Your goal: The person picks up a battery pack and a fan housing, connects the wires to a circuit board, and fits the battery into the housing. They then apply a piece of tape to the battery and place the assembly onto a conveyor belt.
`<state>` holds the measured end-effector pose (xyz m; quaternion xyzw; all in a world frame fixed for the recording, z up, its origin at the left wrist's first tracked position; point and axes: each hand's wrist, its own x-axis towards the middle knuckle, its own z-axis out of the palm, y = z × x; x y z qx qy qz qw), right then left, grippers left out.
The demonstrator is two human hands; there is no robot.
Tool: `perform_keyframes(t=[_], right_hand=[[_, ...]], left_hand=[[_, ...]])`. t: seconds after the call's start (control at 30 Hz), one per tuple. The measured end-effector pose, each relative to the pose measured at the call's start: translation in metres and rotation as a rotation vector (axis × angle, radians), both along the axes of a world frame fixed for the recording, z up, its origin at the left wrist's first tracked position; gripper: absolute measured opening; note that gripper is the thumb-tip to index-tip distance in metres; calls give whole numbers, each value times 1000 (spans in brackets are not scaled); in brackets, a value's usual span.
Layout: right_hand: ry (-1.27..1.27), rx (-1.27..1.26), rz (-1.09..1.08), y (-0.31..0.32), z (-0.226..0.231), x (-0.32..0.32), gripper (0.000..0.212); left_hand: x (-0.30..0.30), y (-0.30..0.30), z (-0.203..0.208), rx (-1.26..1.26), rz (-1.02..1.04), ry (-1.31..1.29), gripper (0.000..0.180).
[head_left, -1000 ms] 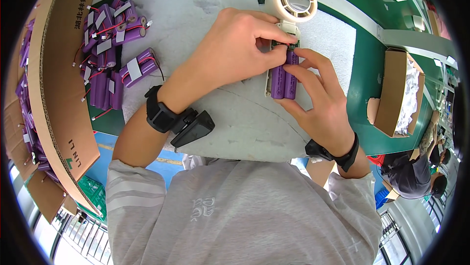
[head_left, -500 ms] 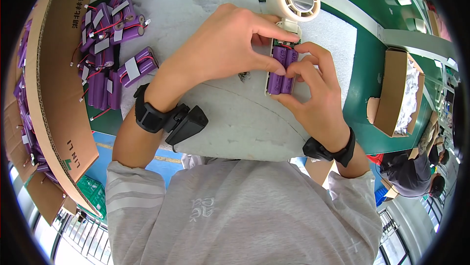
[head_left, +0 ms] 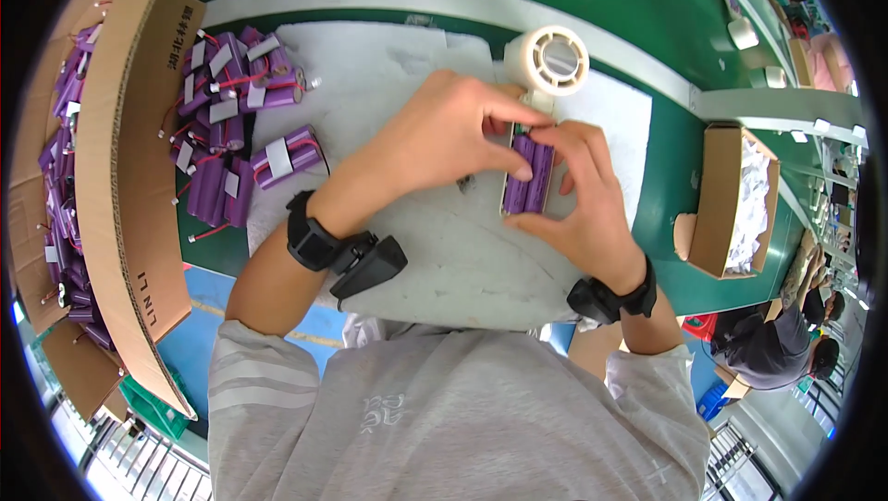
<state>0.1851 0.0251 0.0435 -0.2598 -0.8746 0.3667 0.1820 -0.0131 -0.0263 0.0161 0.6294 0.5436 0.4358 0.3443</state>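
Observation:
A cream device that looks like a handheld fan (head_left: 524,61) lies on the white foam sheet, its round ringed head away from me. Its handle is open, and a purple battery pack (head_left: 525,188) lies lengthwise inside. My left hand (head_left: 442,136) holds the handle from the left, thumb on the pack and fingers near the neck. From the right, my right hand (head_left: 592,200) bends its fingertips over the pack's upper end. Its thumb rests by the handle's lower end. Fingers partly hide the green circuit board near the neck.
Purple battery packs with red wires (head_left: 222,122) are heaped at the left, beside a tall cardboard box (head_left: 153,186) with more packs beyond it. A smaller carton (head_left: 714,200) with white pieces stands at the right on the green table. A person in dark clothing (head_left: 772,344) is farther right.
The whole view has shifted, so the table sits lower in the picture. My right fingertips have gone from the pack's middle to its upper end. My left hand keeps its hold.

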Motion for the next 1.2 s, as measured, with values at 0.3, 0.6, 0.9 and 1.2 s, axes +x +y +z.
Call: perform_keyframes(t=[0.3,0.6,0.9,1.2], right_hand=[[88,-89,-186,6,-12,-3,28],[-37,304,131,-4,9,10,45],[-116,450,-101,16,-11,17,63],[-172,239,114,78,64,-87,47]], left_hand=[[11,-2,7,84,-8,19,45],[3,-1,5,12,-59,82,48],[16,1,2,64,80,-31,43],[14,0,-18,200,53,123,32]])
